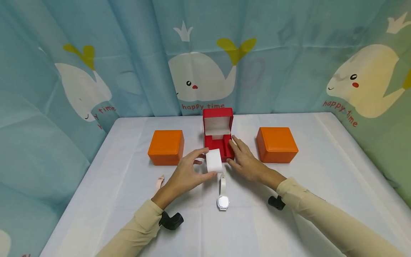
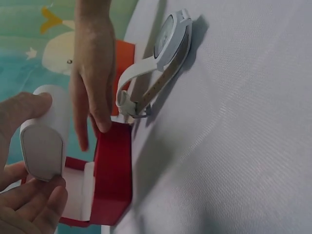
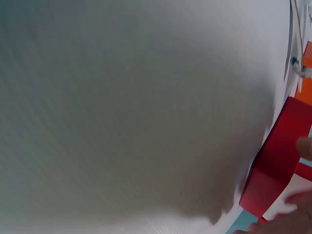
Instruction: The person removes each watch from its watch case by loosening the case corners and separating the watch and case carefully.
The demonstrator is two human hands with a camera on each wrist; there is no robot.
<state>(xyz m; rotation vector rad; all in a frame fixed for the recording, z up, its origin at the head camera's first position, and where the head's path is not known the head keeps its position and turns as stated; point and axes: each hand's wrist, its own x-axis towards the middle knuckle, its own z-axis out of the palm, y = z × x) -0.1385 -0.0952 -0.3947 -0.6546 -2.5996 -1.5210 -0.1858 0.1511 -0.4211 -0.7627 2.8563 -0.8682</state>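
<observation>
My left hand (image 1: pixel 187 175) pinches a white watch cushion (image 1: pixel 214 160) between thumb and fingers, just in front of an open red watch box (image 1: pixel 218 113). In the left wrist view the cushion (image 2: pixel 44 151) is a rounded block with a flat end. The box's lid stands up, showing a white lining, and its base is red inside. Along the base's right side, my right hand (image 1: pixel 247 164) touches the rim with extended fingers. A white watch (image 1: pixel 223 202) lies below the cushion, its strap toward the box. The right wrist view catches the box's red wall (image 3: pixel 275 161).
Closed orange boxes stand left (image 1: pixel 166 148) and right (image 1: pixel 277 144) of the red box. A pale pink watch strap (image 1: pixel 160 182) shows partly behind my left wrist. Behind the white-covered table (image 1: pixel 250 228) hangs a blue whale-print curtain (image 1: pixel 135 53).
</observation>
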